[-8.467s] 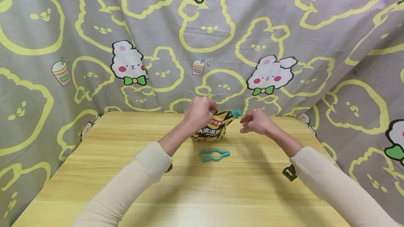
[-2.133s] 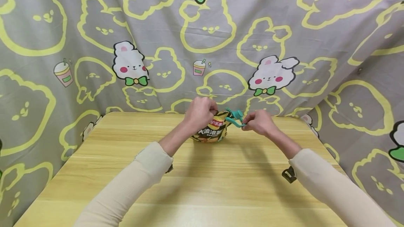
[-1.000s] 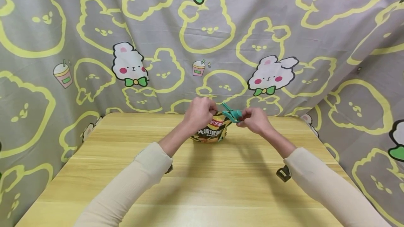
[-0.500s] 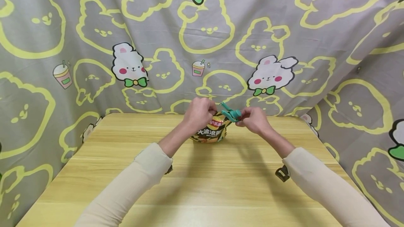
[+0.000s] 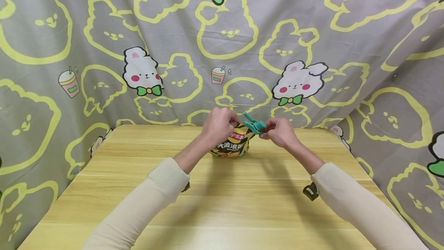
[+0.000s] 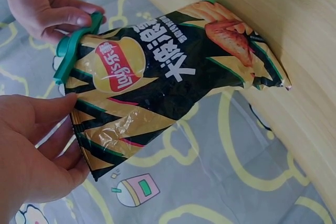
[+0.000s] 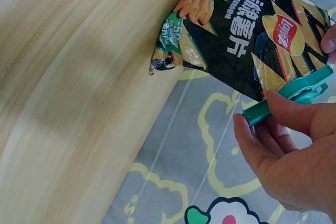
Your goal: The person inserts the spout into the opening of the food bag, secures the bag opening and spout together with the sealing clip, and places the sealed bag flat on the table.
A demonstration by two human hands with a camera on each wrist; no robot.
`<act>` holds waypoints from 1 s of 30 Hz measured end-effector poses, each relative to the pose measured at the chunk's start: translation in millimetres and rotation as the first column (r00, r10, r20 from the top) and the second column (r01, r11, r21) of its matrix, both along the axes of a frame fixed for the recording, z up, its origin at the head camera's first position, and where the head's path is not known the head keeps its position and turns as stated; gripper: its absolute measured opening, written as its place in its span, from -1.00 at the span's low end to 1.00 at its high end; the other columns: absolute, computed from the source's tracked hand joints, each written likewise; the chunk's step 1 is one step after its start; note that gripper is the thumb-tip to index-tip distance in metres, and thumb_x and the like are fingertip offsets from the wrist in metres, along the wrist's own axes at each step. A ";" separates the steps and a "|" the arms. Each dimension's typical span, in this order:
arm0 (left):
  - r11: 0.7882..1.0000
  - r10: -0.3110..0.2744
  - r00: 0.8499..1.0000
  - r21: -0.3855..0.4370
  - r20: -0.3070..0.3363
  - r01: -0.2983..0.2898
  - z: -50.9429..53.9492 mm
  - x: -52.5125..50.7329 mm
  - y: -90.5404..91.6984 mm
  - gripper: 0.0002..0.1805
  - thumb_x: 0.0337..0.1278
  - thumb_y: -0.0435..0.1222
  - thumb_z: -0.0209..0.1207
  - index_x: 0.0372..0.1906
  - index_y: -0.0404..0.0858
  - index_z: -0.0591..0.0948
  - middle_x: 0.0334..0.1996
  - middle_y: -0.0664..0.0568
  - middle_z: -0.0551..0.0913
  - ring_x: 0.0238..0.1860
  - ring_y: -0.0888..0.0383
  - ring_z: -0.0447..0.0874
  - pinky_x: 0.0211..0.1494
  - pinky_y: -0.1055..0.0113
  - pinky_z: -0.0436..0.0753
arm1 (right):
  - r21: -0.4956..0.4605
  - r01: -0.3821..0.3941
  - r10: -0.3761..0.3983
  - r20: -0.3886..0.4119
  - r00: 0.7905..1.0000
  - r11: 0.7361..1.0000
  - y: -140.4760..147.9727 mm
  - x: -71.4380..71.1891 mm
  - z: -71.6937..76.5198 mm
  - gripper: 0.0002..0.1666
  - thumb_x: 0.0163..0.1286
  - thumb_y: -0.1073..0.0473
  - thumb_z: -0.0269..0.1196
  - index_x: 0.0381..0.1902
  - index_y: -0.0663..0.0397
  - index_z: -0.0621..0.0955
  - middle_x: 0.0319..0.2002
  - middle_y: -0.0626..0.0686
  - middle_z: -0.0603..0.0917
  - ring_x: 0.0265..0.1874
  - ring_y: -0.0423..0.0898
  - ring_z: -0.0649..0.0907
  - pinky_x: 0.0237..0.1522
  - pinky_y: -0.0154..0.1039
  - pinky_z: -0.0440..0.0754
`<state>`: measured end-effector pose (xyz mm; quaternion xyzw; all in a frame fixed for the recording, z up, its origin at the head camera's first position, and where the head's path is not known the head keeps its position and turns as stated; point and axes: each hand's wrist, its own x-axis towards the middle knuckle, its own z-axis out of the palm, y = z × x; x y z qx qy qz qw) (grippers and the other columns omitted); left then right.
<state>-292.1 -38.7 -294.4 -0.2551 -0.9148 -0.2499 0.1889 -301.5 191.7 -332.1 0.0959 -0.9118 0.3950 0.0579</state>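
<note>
A black-and-gold Lay's chip bag (image 5: 230, 146) stands upright near the back of the table. My left hand (image 5: 219, 124) pinches its top edge; the left wrist view shows the thumb on the front face of the bag (image 6: 126, 108) and fingers behind. At the bag's other top corner is a teal round spout cap (image 5: 261, 125). My right hand (image 5: 280, 132) holds a teal bag clip (image 7: 302, 85) at that corner, between thumb and fingers. The clip's two arms reach across the corner and look spread apart in the head view. How far it grips the bag is hidden.
The bag rests on a light wooden table (image 5: 222, 211). A grey curtain with yellow cartoon outlines (image 5: 166, 30) hangs close behind the table and along its sides. Dark wrist-camera mounts (image 5: 310, 191) show under the sleeves.
The clip lay on the table before the bag; my right hand has picked it up and brought it onto the spout corner. Over the last half second hardly anything moves. My left hand keeps its place.
</note>
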 end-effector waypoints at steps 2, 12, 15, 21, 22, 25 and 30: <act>1.000 -0.003 1.000 0.002 -0.003 0.003 -0.1 -0.3 -0.1 -0.63 -0.11 -0.68 0.00 -0.55 -0.27 0.73 -0.56 0.07 0.63 -0.51 0.17 0.43 -0.42 0.38 0.39 | -0.001 0.002 -0.002 0.002 1.000 1.000 -0.2 -0.1 0.5 -0.79 0.18 0.29 0.48 -0.26 0.26 0.69 -0.36 0.14 0.80 -0.23 0.03 0.73 -0.18 -0.25 0.58; 1.000 -0.001 1.000 0.008 0.004 0.001 -0.5 0.4 -0.2 -0.62 -0.09 -0.68 0.01 -0.51 -0.26 0.76 -0.50 0.06 0.71 -0.49 0.17 0.50 -0.39 0.38 0.47 | -0.017 0.012 -0.012 0.000 1.000 1.000 -1.6 0.3 0.6 -0.79 0.17 0.30 0.48 -0.28 0.26 0.67 -0.36 0.14 0.80 -0.29 -0.02 0.74 -0.23 -0.27 0.57; 1.000 -0.002 1.000 0.007 -0.002 0.002 -0.9 0.4 -0.5 -0.62 -0.08 -0.68 0.01 -0.51 -0.26 0.76 -0.50 0.06 0.71 -0.49 0.17 0.49 -0.38 0.38 0.47 | -0.023 0.015 -0.015 0.001 1.000 1.000 -1.8 0.3 0.9 -0.78 0.17 0.30 0.48 -0.28 0.26 0.66 -0.38 0.13 0.80 -0.30 -0.03 0.74 -0.24 -0.28 0.56; 1.000 -0.008 1.000 0.003 -0.017 0.008 -1.2 0.1 -0.8 -0.63 -0.12 -0.69 -0.01 -0.57 -0.26 0.71 -0.56 0.06 0.64 -0.52 0.18 0.43 -0.42 0.39 0.39 | -0.024 0.022 -0.022 0.005 1.000 0.999 -1.9 -0.1 1.3 -0.73 0.17 0.31 0.48 -0.22 0.28 0.64 -0.35 0.16 0.80 -0.28 -0.01 0.75 -0.23 -0.26 0.57; 1.000 -0.009 1.000 0.004 -0.018 0.009 -1.1 0.1 -0.8 -0.63 -0.13 -0.69 -0.01 -0.58 -0.26 0.70 -0.57 0.06 0.63 -0.53 0.18 0.41 -0.43 0.39 0.38 | -0.028 0.023 -0.022 0.010 1.000 0.999 -2.0 -0.2 1.3 -0.72 0.18 0.31 0.47 -0.19 0.29 0.64 -0.32 0.18 0.81 -0.27 0.01 0.77 -0.21 -0.24 0.58; 1.000 -0.010 1.000 0.005 -0.021 0.010 -1.0 0.4 -0.8 -0.63 -0.12 -0.69 -0.01 -0.60 -0.24 0.67 -0.59 0.06 0.60 -0.54 0.18 0.39 -0.44 0.39 0.36 | -0.045 0.020 -0.019 0.023 1.000 0.999 -2.4 0.0 1.0 -0.65 0.20 0.33 0.45 -0.06 0.31 0.64 -0.23 0.24 0.81 -0.20 0.08 0.80 -0.12 -0.14 0.65; 1.000 -0.011 1.000 0.005 -0.021 0.011 -1.0 0.2 -0.8 -0.64 -0.09 -0.68 0.00 -0.58 -0.27 0.70 -0.58 0.06 0.61 -0.53 0.18 0.39 -0.42 0.38 0.38 | -0.047 0.004 -0.003 0.011 1.000 0.999 -2.7 0.8 -0.2 -0.61 0.23 0.35 0.43 0.03 0.32 0.69 -0.16 0.27 0.80 -0.13 0.13 0.79 -0.01 -0.01 0.72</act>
